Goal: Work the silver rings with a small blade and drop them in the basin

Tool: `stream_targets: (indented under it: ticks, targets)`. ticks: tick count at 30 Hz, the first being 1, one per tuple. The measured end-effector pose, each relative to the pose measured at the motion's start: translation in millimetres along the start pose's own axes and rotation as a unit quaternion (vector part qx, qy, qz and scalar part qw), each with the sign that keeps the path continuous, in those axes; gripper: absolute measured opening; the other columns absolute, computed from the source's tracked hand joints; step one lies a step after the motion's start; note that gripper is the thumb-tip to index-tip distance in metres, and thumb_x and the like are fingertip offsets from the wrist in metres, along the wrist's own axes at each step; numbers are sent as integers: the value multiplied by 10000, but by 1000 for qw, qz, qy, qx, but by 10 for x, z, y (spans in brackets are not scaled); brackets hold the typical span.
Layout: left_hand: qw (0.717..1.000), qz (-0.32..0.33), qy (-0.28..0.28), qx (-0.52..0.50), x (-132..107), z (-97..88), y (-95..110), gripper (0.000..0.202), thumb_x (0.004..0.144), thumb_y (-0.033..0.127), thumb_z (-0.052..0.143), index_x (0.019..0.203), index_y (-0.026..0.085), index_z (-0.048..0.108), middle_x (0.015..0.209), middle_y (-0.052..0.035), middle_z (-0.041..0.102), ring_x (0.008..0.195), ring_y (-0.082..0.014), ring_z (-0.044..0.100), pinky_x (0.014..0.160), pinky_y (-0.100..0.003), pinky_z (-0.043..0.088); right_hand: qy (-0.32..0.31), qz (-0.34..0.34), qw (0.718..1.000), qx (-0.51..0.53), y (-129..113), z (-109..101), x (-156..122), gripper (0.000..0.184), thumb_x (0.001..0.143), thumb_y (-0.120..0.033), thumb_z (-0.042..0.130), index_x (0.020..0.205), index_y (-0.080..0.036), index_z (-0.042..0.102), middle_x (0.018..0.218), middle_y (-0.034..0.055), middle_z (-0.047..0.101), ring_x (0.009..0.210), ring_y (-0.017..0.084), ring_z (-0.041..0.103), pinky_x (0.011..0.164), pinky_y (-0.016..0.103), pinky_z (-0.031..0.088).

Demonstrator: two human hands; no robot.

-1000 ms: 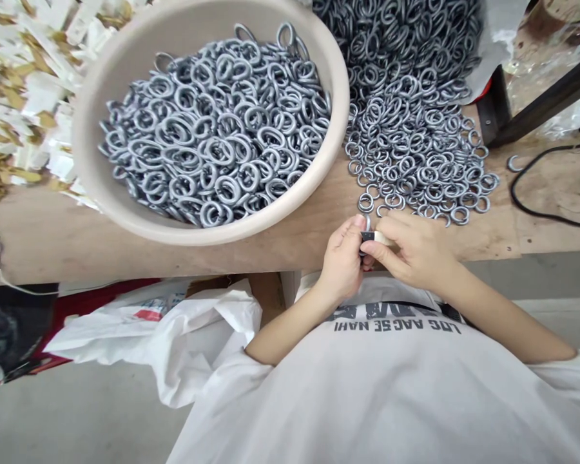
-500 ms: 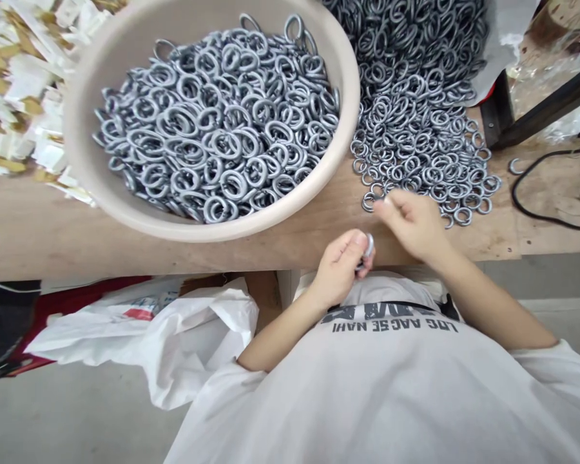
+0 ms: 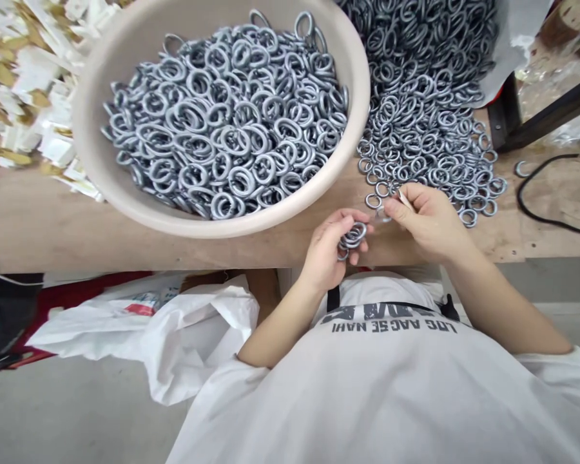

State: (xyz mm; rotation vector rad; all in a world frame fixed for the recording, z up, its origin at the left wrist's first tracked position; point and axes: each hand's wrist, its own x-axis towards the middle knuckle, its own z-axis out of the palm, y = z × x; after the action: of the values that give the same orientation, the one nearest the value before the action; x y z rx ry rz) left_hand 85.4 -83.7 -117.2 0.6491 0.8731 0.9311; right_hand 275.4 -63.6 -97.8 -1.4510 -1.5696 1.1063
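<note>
Far left along the bench [image 3: 125, 254], a drift of white and gold paper scraps [image 3: 24, 84]. Below the bench edge, a crumpled white plastic bag [image 3: 188, 335] lying on the grey floor [image 3: 77, 406]. Next along, a wide beige basin [image 3: 89, 122], tilted in view and heaped with grey metal rings [image 3: 227, 122], a few standing up against its inner wall.

Just past the basin rim, the left hand [image 3: 331, 248] above the bench edge, fingers curled and clamped on a small cluster of linked rings [image 3: 352, 236], with one ring dangling below the rest. Beside it, the right hand [image 3: 430, 219], thumb and forefinger pressed together on a single ring [image 3: 381, 214] out at the fingertips, this ring held between the two hands and close to the cluster without clearly touching it. A thin pale strip [image 3: 406, 200] poking up from the right fingers, too small to name.

Under both forearms, a white T-shirt [image 3: 391, 393] with dark printed lettering. Further right, a loose spread of the same rings [image 3: 430, 135] on the bare wood, its lower edge just beyond the right hand. Past that, a crumpled white sheet [image 3: 515, 45], a black metal frame [image 3: 546, 116], one stray ring [image 3: 522, 169] and a looped black cable [image 3: 524, 193]
</note>
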Motion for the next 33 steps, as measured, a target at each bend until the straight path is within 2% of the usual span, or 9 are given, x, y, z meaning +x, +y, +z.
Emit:
stream_targets:
  ticks: [3,6,8,12,14,17,23,28,33]
  targets:
    - [998,23,-10,50,39,186,-99,395,869,578,690,944,195,624,777,13,632,511,-67,545,354,-163,311,-32,49,985,164,-78,56,-141,489,859,-664,698,732,-217,546,594,-49,487,531,103,399,522,268,296]
    - [996,38,-19,76,56,314,-177,409,883,599,679,878,204,572,694,47,548,477,-48,478,381,-157,309,11,60,975,213,-80,116,-253,485,829,-660,734,743,-226,537,588,-61,480,514,99,405,500,257,325]
    - [996,42,-14,71,62,355,-210,418,901,598,657,831,196,563,652,53,500,472,-47,443,400,-162,323,33,25,977,211,-42,120,-296,426,828,-616,763,840,-222,599,703,-35,569,609,117,507,574,261,418]
    - [999,28,-9,36,66,406,-246,415,880,587,688,812,190,590,602,62,431,451,-52,368,390,-180,302,30,-62,985,157,61,65,-290,330,869,-496,774,1060,-245,678,948,8,665,830,157,612,766,303,494]
    - [1000,8,-12,24,61,438,-246,432,861,580,711,771,180,576,614,53,456,450,-47,361,381,-181,284,27,-67,988,133,100,30,-254,275,929,-507,696,969,-235,684,855,1,655,773,158,598,733,306,475]
    - [1000,-16,-10,11,51,484,-223,472,851,584,714,710,170,534,617,42,485,441,-38,361,370,-178,261,62,-76,992,74,126,-22,-229,344,1001,-534,565,892,-218,649,768,-2,615,718,153,560,687,301,425]
    - [998,-13,52,-26,35,529,-158,465,804,557,769,706,184,508,569,68,413,428,-43,340,355,-165,269,18,-177,964,-197,93,-72,-387,441,1016,-562,487,767,-203,544,723,6,530,676,150,486,623,308,295]
    - [998,-13,54,-11,42,515,-153,469,807,574,759,727,186,508,580,71,421,432,-41,337,359,-168,276,7,-182,950,-252,43,-34,-454,464,1034,-545,448,716,-208,485,685,-4,489,643,142,443,601,314,245]
    - [1000,-13,26,-4,22,437,-177,470,817,585,748,727,184,519,580,72,409,441,-42,334,371,-168,273,-16,-132,967,-216,83,-35,-398,509,1038,-573,417,680,-212,453,647,-15,486,608,130,450,597,306,247]
